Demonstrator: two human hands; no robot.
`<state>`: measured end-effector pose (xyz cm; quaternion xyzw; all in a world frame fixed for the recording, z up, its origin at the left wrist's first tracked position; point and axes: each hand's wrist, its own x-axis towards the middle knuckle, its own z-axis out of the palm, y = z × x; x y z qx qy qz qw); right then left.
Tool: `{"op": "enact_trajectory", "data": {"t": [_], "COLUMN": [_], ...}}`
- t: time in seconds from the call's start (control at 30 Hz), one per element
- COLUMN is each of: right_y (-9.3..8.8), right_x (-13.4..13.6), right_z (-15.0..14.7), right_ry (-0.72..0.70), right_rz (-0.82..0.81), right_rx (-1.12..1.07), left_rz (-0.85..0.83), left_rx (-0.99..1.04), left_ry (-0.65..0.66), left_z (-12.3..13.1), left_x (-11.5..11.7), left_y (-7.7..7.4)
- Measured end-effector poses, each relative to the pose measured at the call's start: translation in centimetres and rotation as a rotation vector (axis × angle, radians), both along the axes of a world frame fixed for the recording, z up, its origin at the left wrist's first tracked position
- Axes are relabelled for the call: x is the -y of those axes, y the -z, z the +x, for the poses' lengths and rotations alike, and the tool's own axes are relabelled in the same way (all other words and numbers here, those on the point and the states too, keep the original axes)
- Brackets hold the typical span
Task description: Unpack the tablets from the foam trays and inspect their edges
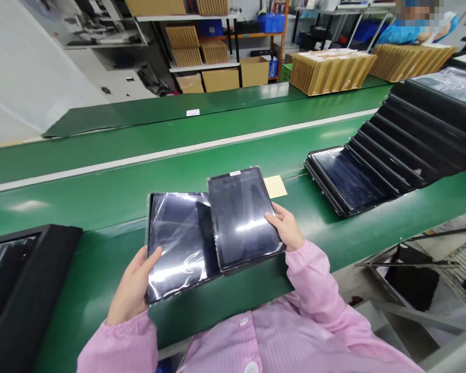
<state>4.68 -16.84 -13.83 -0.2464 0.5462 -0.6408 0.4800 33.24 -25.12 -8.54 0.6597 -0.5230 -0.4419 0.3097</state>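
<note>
My left hand (137, 277) grips the left edge of a dark flat screen panel (178, 238) covered in shiny, wrinkled clear film, thumb on top. With my right hand (285, 225) I hold the right edge of a second dark screen panel (244, 217), which has a small white label at its top edge. The right panel overlaps the right side of the left one. Both are in front of me above the green bench (112, 259). A yellowish sheet of small dots (275, 186) lies just beyond my right hand.
On the right, a slanting row of black trays (407, 134) has a screen panel (351, 173) at its near end. A black foam-like box (42, 290) stands at the left. Cardboard divider stacks (330, 70) sit across the bench, with a person in blue (402, 33) behind. Shelves hold cartons (221, 80).
</note>
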Motion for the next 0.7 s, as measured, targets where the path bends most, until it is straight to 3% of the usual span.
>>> {"op": "enact_trajectory", "data": {"t": [0.1, 0.27, 0.47, 0.7], "right_y": [-1.0, -2.5, -3.3, -3.4], "right_x": [2.8, 6.2, 6.1, 5.4], "right_z": [1.9, 4.1, 4.1, 2.5], "right_ry": [-0.062, -0.103, 0.004, -0.019], "right_rz": [-0.060, -0.162, -0.207, -0.209], "right_rx": [-0.007, -0.087, -0.289, -0.407], "left_rz": [0.192, -0.015, -0.126, -0.269], "left_rx": [-0.266, -0.406, -0.520, -0.581], "left_ry": [-0.080, -0.036, -0.013, 0.256], "left_z": [-1.6, -3.4, -4.5, -6.4], "left_x": [-0.2, 0.4, 1.2, 2.3], "left_y": [-1.0, -1.7, -0.4, 1.0]}}
